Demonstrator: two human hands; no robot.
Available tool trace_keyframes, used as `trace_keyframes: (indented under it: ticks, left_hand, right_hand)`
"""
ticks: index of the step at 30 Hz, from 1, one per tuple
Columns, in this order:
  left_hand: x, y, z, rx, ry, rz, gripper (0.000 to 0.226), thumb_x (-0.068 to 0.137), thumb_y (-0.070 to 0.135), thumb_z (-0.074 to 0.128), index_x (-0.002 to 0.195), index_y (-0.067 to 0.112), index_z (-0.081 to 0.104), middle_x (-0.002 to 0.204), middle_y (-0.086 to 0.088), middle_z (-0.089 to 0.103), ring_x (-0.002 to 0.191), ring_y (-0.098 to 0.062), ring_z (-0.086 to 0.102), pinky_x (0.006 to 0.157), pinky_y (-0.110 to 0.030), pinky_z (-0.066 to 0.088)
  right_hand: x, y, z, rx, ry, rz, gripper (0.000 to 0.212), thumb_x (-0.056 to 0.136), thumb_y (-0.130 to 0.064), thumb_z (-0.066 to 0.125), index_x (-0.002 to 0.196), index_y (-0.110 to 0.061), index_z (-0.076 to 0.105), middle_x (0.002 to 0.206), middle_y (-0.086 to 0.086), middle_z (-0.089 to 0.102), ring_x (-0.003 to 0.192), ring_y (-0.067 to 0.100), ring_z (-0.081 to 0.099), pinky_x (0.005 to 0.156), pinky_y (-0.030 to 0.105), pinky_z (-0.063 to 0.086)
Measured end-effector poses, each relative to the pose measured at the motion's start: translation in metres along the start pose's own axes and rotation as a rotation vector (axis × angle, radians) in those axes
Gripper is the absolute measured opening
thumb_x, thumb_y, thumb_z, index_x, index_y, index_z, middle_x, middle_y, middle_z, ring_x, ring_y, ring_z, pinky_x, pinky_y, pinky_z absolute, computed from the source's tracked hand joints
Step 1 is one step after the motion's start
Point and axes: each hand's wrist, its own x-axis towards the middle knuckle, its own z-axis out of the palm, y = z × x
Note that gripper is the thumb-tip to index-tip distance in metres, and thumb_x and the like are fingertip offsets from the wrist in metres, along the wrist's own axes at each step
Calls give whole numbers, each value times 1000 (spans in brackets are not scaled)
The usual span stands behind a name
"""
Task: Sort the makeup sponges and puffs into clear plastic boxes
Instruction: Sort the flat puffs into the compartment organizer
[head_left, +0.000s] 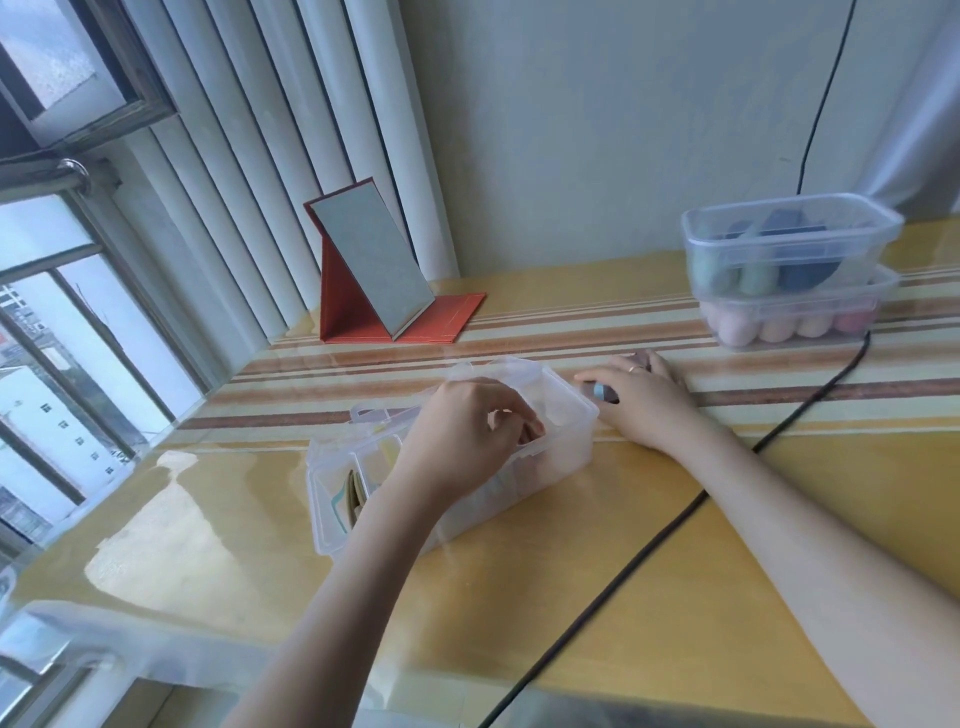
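A person is leaning over the yellow striped surface (218, 519), working with both hands. The left hand (467, 431) is reaching down into the clear divided box (566, 415) sitting near the middle of the surface, toward the window-side edge. Its fingers are curling inside the box's far compartment, and the grip seems to be closing on something brownish there, though I cannot tell what it is holding, if anything. In the box's near compartments a few flat puffs (353, 493) are standing on edge, pale teal and tan.

The right hand (639, 400) is lying just beside the box's far end, on the striped band of the surface. Its grip is narrow, the thumb and fingers pinching a small dark sponge with a light blue patch (605, 391).

At the far right corner of the surface, two clear plastic tubs are sitting stacked. The upper tub (789, 228) is holding green and dark blue sponges; the lower tub (753, 312) is holding a row of pink and peach egg-shaped sponges.

A red folding mirror (384, 275) is standing toward the far edge, by the white blinds. A black cable (649, 551) is trailing across the right side of the surface.
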Motion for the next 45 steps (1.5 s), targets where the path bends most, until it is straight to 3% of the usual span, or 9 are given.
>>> trace_keyframes:
  ticks: [6,11,15,19,23,28,34,37,45]
  left_hand:
    - [3,1,0,-111,1,-78,35,77,-8,48,76,13,77,75,18,67,76,4,62,62,-3,43]
    - [8,-5,-1,-92,25,-138,36,83,-4,47,83,17,77,83,13,71,76,-1,64,66,-7,48]
    - [29,2,1,-189,182,-136,26,87,3,53,96,17,73,92,10,69,88,-3,65,82,-13,50]
    - [61,6,16,-360,89,-217,40,86,29,67,122,14,61,119,2,65,102,-9,64,90,-28,53]
    - [72,4,32,-547,108,-262,40,81,24,74,117,8,65,108,-8,70,96,-21,68,82,-30,57]
    - [71,-1,27,-695,192,-282,26,81,5,72,106,2,69,96,-13,72,85,-23,70,72,-25,58]
    - [69,-5,25,-583,398,-267,10,81,5,72,88,9,76,83,-6,74,76,-17,72,71,-33,60]
    - [65,-3,23,-544,367,-224,10,81,5,71,89,8,75,84,-4,74,77,-12,71,72,-28,59]
    - [64,-5,21,-502,361,-240,37,72,3,78,107,12,70,99,1,71,88,-6,69,75,-18,56]
  right_hand:
    - [8,4,4,8,233,-85,2,87,-30,54,86,-32,53,100,-13,60,104,24,42,86,38,40]
    - [10,6,7,123,301,-172,30,79,6,43,75,-24,46,103,-8,46,93,24,48,70,33,42]
    - [9,-6,-5,619,431,-211,26,85,4,57,95,-20,57,108,-5,58,104,15,54,75,15,40]
    - [1,-25,-18,1408,78,-223,48,85,3,67,117,-30,54,113,5,66,104,19,64,87,34,55]
    - [-4,-33,-20,1453,-63,-249,32,89,9,55,112,-13,60,101,6,68,95,21,66,78,28,55]
    - [-4,-32,-29,1808,-278,-159,37,95,-5,32,115,-7,63,112,14,65,102,26,61,95,40,51]
    - [-7,-38,-26,1604,-100,-139,26,99,-2,45,101,-17,66,94,6,71,83,16,70,75,30,60]
    - [-9,-39,-24,1528,-30,-121,24,95,0,52,100,-18,67,94,6,72,80,15,72,61,20,55]
    - [-9,-42,-18,1409,229,-37,33,85,-1,70,109,-19,57,92,9,74,85,20,74,73,30,60]
